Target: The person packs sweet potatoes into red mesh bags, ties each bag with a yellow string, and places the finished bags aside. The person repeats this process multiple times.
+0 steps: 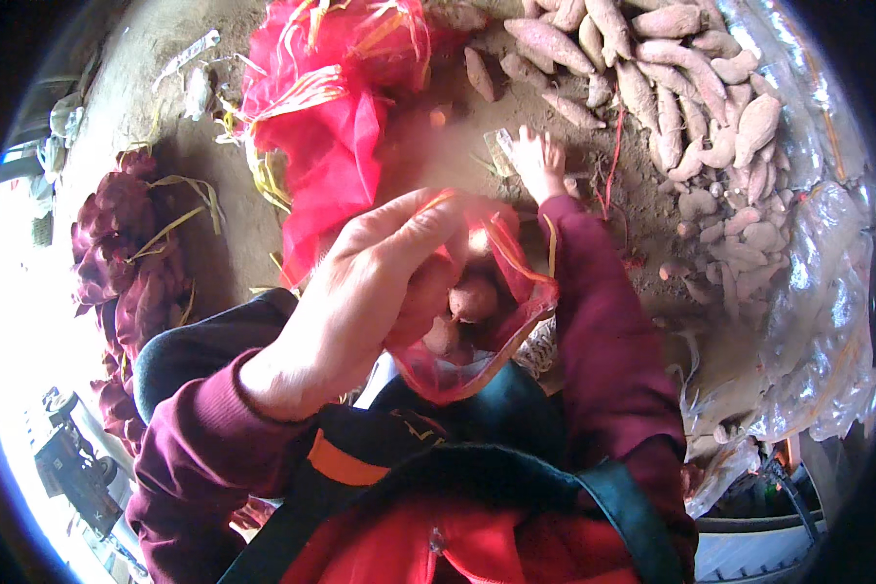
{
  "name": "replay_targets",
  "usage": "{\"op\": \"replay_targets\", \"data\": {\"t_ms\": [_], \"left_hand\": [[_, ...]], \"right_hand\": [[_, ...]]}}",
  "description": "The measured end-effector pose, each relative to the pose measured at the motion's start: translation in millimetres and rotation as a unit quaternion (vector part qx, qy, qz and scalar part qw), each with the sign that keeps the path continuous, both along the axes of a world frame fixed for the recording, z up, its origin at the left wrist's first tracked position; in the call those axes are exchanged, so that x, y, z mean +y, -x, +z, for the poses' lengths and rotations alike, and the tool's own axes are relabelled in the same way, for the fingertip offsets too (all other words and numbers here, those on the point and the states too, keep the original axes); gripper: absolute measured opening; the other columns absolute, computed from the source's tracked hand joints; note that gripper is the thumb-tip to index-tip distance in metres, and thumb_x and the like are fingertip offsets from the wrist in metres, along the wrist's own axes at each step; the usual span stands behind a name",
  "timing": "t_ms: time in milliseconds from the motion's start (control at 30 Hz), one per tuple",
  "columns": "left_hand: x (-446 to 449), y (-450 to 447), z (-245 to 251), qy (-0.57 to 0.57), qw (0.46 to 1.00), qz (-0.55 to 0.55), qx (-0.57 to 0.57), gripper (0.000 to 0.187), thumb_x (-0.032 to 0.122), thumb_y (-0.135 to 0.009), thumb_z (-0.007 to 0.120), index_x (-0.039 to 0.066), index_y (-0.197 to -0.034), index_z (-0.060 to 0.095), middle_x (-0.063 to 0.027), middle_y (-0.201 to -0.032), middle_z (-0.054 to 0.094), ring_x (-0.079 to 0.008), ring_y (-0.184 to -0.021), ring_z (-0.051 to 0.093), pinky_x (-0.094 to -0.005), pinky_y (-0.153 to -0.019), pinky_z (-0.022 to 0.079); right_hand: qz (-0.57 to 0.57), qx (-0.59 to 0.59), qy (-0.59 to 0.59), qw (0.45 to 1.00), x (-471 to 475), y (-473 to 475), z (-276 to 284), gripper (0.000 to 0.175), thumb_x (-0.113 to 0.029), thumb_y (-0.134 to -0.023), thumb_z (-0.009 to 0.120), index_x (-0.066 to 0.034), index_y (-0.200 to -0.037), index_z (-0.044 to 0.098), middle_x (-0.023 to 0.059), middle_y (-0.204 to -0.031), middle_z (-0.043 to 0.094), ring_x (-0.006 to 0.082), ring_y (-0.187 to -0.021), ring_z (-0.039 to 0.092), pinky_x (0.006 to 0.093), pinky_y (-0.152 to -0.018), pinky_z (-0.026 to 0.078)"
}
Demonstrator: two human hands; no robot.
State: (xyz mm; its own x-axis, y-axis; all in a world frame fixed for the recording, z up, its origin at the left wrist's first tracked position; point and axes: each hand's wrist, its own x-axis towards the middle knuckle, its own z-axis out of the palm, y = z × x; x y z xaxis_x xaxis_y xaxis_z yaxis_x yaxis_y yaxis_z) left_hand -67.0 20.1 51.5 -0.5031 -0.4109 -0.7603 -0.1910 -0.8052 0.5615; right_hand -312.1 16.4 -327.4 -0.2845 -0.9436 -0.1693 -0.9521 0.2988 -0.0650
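My left hand grips the rim of a red mesh bag, which hangs in front of my lap with its mouth open. Inside the bag lie several sweet potatoes. My right hand reaches out to the ground beyond the bag, beside a small flat clear plastic piece. Its fingers are spread near the soil; whether they touch the plastic piece cannot be told.
A heap of sweet potatoes lies at the upper right, beside clear plastic sheeting. Empty red mesh bags with yellow ties lie ahead. Filled red mesh bags stand at the left.
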Motion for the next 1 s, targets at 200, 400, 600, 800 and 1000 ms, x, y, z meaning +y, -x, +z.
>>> {"op": "replay_targets", "data": {"t_ms": [200, 400, 600, 800, 1000], "left_hand": [[-7, -12, -4, 0.033, 0.998, 0.01, 0.044, 0.02, 0.023, -0.092, 0.045, 0.011, -0.077, 0.048, 0.0075, -0.053, 0.035, -0.0019, -0.043, 0.028, -0.0209, -0.037, 0.019], [-12, -15, -14, 0.066, 0.996, 0.001, 0.065, 0.018, 0.023, -0.092, 0.047, 0.011, -0.08, 0.05, 0.0047, -0.055, 0.037, -0.0045, -0.042, 0.032, -0.0209, -0.036, 0.024], [-7, -16, -17, 0.126, 0.989, -0.028, 0.077, 0.017, 0.023, -0.094, 0.043, 0.016, -0.078, 0.046, 0.0078, -0.054, 0.031, -0.0033, -0.039, 0.023, -0.0213, -0.035, 0.016], [-5, -17, -16, 0.165, 0.982, -0.008, 0.089, 0.015, 0.022, -0.093, 0.045, 0.015, -0.081, 0.047, 0.008, -0.055, 0.032, -0.0028, -0.04, 0.024, -0.0208, -0.036, 0.018], [-5, -13, -20, 0.164, 0.981, 0.007, 0.106, 0.013, 0.02, -0.093, 0.044, 0.014, -0.084, 0.05, 0.0079, -0.054, 0.032, -0.0034, -0.04, 0.025, -0.021, -0.036, 0.019]], "right_hand": [[0.003, -0.138, 0.059, 0.989, 28, 21, 125, 0.025, -0.026, -0.079, 0.06, -0.0044, -0.089, 0.053, 0.0129, -0.082, 0.062, 0.0258, -0.079, 0.059, 0.0386, -0.071, 0.047], [0.157, -0.39, 0.213, 0.882, 63, -11, 322, 0.035, -0.012, -0.072, 0.072, -0.002, -0.1, 0.053, 0.0033, -0.085, 0.062, 0.0129, -0.078, 0.059, 0.0275, -0.073, 0.048], [0.175, -0.268, 0.245, 0.915, 89, -102, 371, 0.043, -0.008, -0.067, 0.073, -0.0068, -0.106, 0.054, 0.0088, -0.09, 0.06, 0.0214, -0.073, 0.062, 0.0302, -0.063, 0.051], [0.16, -0.375, 0.214, 0.888, 118, -120, 388, 0.039, -0.007, -0.069, 0.072, -0.0037, -0.104, 0.055, 0.0122, -0.084, 0.062, 0.0247, -0.073, 0.064, 0.0336, -0.065, 0.052], [0.23, -0.324, 0.175, 0.901, 109, -143, 343, 0.039, -0.011, -0.073, 0.066, 0.0, -0.107, 0.051, 0.018, -0.094, 0.059, 0.0346, -0.086, 0.059, 0.0407, -0.074, 0.049]]}}
